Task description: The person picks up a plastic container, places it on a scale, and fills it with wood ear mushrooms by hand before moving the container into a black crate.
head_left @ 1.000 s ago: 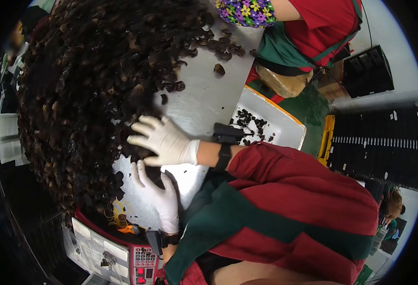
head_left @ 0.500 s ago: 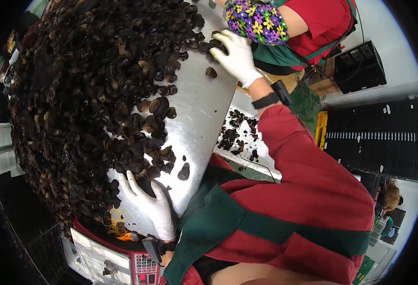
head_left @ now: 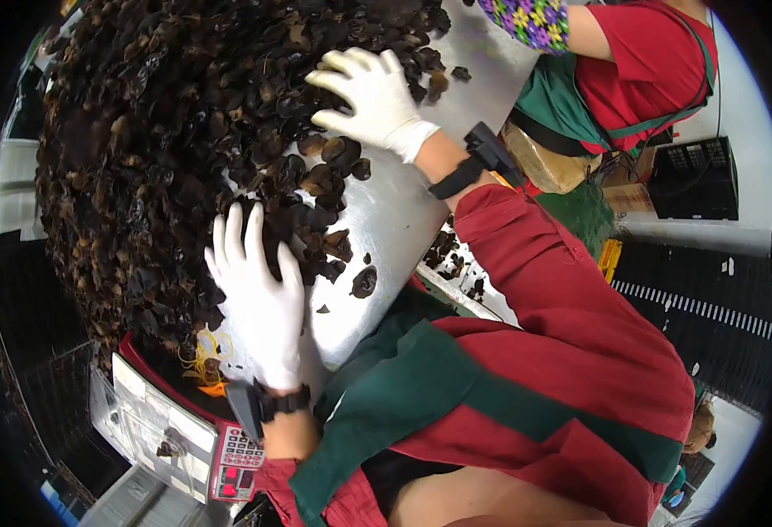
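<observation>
Spread flat: left hand on the near edge of the mushroom heap, right hand on its far edge.

Dark brown/black fungus pile on a silver steel table

Gloves were white, L hand & R hand; red sleeve w/ green apron, co-worker's floral purple sleeve.

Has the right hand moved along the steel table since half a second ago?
Yes. The right hand left the bare table edge and now lies on the mushroom pile.
</observation>
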A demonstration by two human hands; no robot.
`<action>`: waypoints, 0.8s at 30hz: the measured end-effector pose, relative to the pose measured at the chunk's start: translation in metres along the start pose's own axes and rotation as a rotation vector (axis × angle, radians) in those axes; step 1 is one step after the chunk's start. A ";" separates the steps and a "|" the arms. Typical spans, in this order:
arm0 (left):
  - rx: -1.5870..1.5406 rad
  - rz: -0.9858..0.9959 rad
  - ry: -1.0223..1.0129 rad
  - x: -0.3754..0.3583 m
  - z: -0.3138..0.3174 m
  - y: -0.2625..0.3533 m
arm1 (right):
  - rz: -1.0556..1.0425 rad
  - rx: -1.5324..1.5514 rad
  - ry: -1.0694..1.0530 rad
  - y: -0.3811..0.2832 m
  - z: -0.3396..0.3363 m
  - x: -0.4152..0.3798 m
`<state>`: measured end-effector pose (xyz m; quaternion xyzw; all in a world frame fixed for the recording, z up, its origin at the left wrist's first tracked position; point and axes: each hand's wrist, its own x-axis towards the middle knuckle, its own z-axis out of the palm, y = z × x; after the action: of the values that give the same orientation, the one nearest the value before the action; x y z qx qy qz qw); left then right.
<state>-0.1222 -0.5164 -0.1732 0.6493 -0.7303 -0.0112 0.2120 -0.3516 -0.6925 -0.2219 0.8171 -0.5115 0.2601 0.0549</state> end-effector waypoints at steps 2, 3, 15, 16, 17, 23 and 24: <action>0.018 0.058 -0.041 0.025 0.013 -0.004 | -0.060 0.174 -0.065 -0.024 0.025 -0.003; 0.055 0.101 -0.062 0.034 0.020 -0.005 | -0.087 0.116 -0.102 -0.029 0.031 -0.008; 0.193 -0.103 -0.260 -0.016 -0.004 -0.010 | -0.026 0.095 -0.175 0.019 -0.050 -0.046; 0.136 -0.121 -0.267 -0.021 -0.006 -0.008 | -0.033 0.179 -0.116 0.016 -0.052 -0.044; 0.218 -0.120 -0.271 -0.026 -0.008 -0.005 | -0.057 0.193 -0.077 0.010 -0.056 -0.043; 0.136 -0.171 -0.290 -0.052 -0.013 -0.004 | -0.133 0.050 -0.136 -0.002 -0.037 -0.048; 0.108 -0.174 -0.269 -0.054 -0.012 -0.004 | -0.129 -0.008 -0.173 -0.004 -0.031 -0.051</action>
<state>-0.1110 -0.4623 -0.1796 0.7132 -0.6926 -0.0770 0.0754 -0.3775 -0.6385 -0.2196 0.8675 -0.4618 0.1825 0.0302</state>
